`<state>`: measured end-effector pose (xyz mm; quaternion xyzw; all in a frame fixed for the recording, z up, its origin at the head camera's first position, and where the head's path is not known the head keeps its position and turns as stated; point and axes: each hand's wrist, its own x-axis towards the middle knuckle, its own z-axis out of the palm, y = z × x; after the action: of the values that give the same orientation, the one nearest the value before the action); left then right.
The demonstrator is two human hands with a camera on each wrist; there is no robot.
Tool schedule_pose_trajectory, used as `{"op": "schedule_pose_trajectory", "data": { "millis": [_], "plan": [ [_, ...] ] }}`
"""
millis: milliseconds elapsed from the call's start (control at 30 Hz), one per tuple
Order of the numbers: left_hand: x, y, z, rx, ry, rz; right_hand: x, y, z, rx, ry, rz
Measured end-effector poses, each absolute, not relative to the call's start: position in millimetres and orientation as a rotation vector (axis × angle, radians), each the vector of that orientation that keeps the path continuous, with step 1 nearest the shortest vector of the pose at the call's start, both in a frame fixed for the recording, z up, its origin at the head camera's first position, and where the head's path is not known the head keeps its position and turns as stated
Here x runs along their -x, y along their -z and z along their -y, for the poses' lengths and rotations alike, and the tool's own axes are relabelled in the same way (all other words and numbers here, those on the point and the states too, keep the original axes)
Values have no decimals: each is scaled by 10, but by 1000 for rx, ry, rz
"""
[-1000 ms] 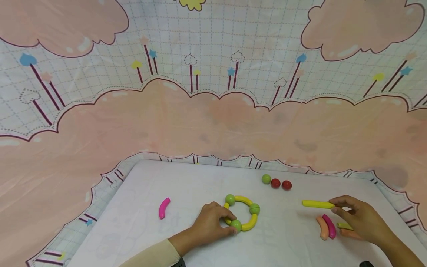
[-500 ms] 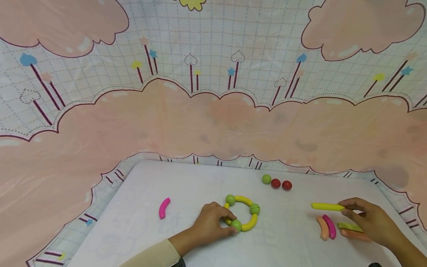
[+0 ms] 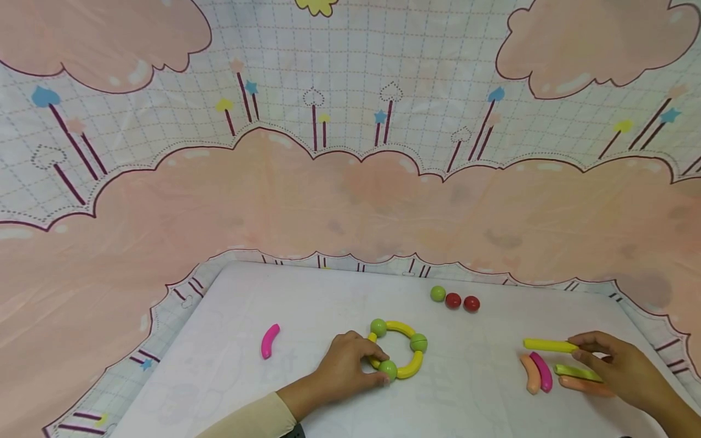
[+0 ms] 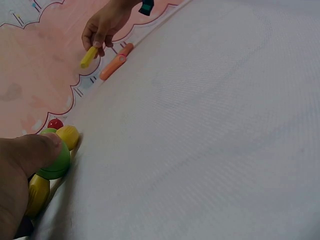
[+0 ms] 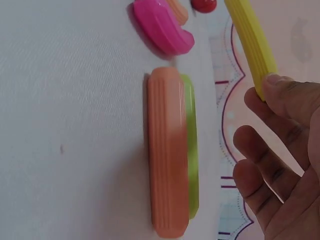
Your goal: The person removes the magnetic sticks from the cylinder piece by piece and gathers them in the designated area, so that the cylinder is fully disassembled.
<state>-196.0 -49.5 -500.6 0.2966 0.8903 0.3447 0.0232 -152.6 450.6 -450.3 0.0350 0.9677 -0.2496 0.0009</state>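
Note:
My left hand [image 3: 347, 366] holds a green ball [image 3: 388, 370] at the near side of a ring. Curved yellow rods [image 3: 411, 367] and green balls make up this ring, which lies flat on the white table. In the left wrist view, the thumb lies over that ball [image 4: 59, 165]. On the right, my right hand [image 3: 621, 368] pinches one end of a straight yellow rod [image 3: 549, 345] between thumb and fingers, raised over the table. Beneath it lie a straight green rod [image 3: 575, 371] and a straight orange rod [image 5: 169, 155], side by side.
Left of the right-hand rods are a curved orange piece [image 3: 530, 373] and a curved pink piece [image 3: 541, 371]. Another pink curved piece [image 3: 270, 341] lies far left. A loose green ball [image 3: 437, 294] and two red balls [image 3: 453, 300] sit at the back. A printed cloth backdrop hangs behind.
My right hand has moved right and slightly nearer with the yellow rod, uncovering more of the green and orange rods. The left hand and the ring have stayed in place.

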Motion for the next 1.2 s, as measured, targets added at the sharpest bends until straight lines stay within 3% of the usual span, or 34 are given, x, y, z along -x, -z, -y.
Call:
{"op": "schedule_pose_trajectory", "data": {
  "millis": [567,1200],
  "plan": [
    [1951,5007,503,-945,-1079,-2764,1473,4639,-4742,-125,776,-3055],
    [1954,5002,506,-922,-1075,-2744,1484,4862,-4915,-385,742,-2945]
  ]
}}
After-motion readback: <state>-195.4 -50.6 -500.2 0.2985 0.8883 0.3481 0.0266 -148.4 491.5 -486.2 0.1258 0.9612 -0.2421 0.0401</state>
